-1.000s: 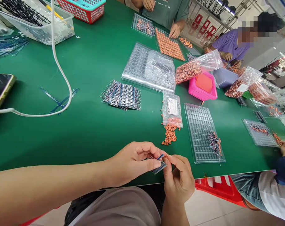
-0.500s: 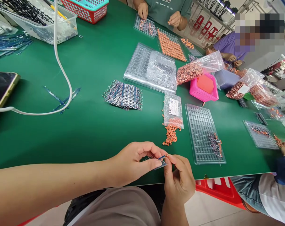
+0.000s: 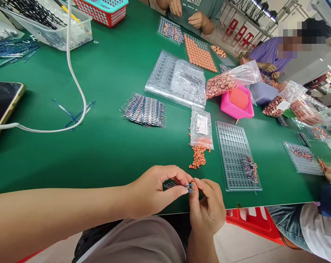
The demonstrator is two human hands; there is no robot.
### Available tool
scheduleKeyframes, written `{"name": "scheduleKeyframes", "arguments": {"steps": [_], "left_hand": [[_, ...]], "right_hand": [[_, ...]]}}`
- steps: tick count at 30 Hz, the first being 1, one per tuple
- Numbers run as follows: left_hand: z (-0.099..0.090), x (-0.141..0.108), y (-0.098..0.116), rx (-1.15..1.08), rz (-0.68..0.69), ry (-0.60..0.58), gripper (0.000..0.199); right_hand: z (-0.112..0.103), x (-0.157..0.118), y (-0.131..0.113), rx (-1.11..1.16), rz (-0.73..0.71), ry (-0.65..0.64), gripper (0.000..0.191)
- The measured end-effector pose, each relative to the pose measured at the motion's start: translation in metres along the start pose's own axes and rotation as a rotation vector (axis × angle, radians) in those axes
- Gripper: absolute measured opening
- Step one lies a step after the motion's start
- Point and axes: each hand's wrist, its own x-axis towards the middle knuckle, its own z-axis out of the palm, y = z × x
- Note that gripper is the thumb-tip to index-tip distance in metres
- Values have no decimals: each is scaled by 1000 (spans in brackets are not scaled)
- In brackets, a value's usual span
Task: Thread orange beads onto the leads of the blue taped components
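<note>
I can't read the tiny print and pen marks on the white paper label of the small, clear plastic bag. The pale letters on the grey-green cloth shirt aren't clear either.

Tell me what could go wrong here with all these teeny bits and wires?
A bump could scatter the loose orange pieces, which lie uncovered at the end of the nearby clear bag. The thin wires sticking out of the bundle in the left hand might bend if squeezed too hard. And the white cable passes over some blue strips, so a tug might drag them.
</note>
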Motion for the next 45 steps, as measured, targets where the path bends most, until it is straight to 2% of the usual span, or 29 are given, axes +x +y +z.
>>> {"name": "scheduleKeyframes", "arguments": {"steps": [7,13,19,22,29,45], "left_hand": [[-1,-1,-1,50,-1,1,11],[-1,-1,-1,96,71,-6,12],[1,1,4,-37,-214,17,19],[3,2,2,-142,-309,39,20],[4,3,1,-213,-339,59,19],[6,5,5,-259,-360,60,15]], "right_hand": [[0,0,2,55,8,-29,30],[2,0,1,73,28,-26,30],[0,1,2,257,154,-29,26],[-2,2,3,355,223,-45,23],[-4,1,5,440,251,-73,23],[-5,4,1,393,257,-84,16]]}}
